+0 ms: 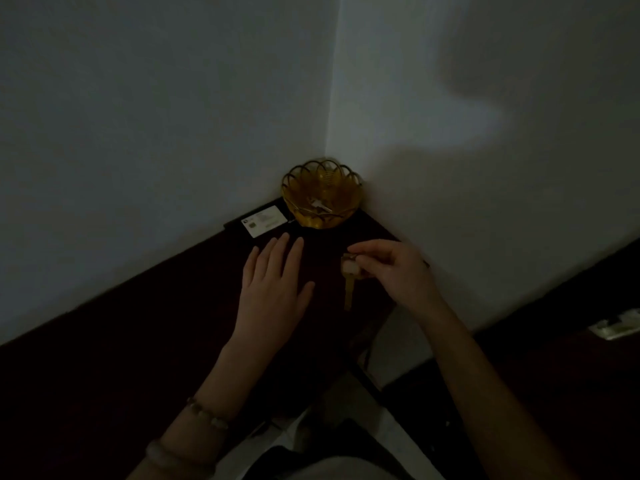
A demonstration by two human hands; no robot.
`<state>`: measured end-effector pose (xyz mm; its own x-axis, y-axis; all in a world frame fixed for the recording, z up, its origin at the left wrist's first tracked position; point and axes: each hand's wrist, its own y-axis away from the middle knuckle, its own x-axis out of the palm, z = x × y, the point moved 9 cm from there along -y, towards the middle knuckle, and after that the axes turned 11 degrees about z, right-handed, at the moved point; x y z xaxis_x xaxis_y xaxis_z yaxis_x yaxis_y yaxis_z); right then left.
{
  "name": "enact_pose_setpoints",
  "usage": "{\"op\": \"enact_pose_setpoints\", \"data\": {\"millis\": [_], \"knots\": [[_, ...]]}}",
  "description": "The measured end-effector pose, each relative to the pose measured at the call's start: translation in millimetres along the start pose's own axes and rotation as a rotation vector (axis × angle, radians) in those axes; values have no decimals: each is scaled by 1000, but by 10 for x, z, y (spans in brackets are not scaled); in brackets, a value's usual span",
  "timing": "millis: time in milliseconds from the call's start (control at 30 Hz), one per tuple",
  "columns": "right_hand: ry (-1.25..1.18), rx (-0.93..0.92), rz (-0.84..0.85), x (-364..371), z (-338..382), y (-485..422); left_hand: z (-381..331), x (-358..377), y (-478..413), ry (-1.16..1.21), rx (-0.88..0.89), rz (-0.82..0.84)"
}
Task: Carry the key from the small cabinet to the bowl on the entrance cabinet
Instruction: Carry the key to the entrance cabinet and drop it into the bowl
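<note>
The room is dim. An amber scalloped bowl (322, 195) stands in the wall corner at the far end of a dark cabinet top (166, 323), with small pale items inside it. My right hand (394, 268) pinches the head of a brass key (348, 285), whose blade hangs down, in front of the bowl and to its right. My left hand (273, 282) lies flat on the cabinet top with fingers spread, holding nothing, left of the key and in front of the bowl.
A white card (264, 220) lies on the cabinet top just left of the bowl, against the wall. Walls close off the far and right sides. A second dark surface with a pale object (616, 328) lies lower right.
</note>
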<state>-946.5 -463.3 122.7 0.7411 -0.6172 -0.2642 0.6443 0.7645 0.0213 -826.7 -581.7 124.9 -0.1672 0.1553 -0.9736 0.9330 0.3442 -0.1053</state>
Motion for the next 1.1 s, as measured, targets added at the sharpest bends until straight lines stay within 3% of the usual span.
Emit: {"op": "enact_pose_setpoints", "data": {"millis": [367, 500, 667, 767, 933, 1100], "knots": [[-62, -30, -62, -254, 2, -1002, 322, 20, -484, 5, -102, -34], [40, -40, -154, -446, -70, -1405, 401, 79, -676, -2, -145, -23], [95, 68, -109, -484, -287, -1936, 452, 150, -801, 2, -194, -23], [170, 20, -136, -533, -234, -2157, 485, 172, -823, 14, -234, -22], [314, 195, 155, -196, -526, -2420, 554, 194, -851, -12, -266, -18], [508, 192, 154, -197, -536, -2429, 584, 201, -865, -19, -279, 1]]}}
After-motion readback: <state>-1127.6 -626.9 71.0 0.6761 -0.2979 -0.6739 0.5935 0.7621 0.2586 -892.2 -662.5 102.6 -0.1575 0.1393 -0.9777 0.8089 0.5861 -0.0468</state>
